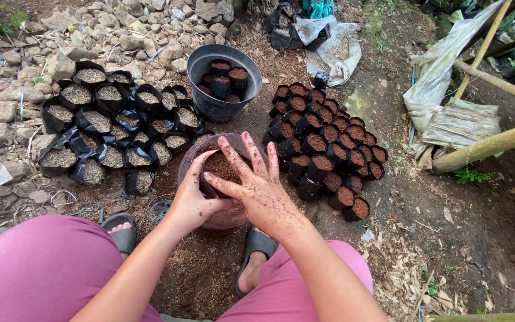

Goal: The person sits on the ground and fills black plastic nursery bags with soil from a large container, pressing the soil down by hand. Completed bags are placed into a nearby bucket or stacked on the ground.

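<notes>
A clear plastic bowl [222,217] holding brown soil sits on the ground between my feet. Inside it stands a small black nursery bag [220,168] filled with brown soil. My left hand [191,200] grips the bag's side from the left. My right hand [254,185], dusted with soil, lies flat with fingers spread over the bag's top.
Black bags with pale grey filling [108,128] cluster at left. Filled bags of reddish-brown soil [326,146] stand in rows at right. A grey bucket [225,80] behind holds several bags. Stones [90,36] lie at back left, bamboo poles [490,146] and plastic sheets at right.
</notes>
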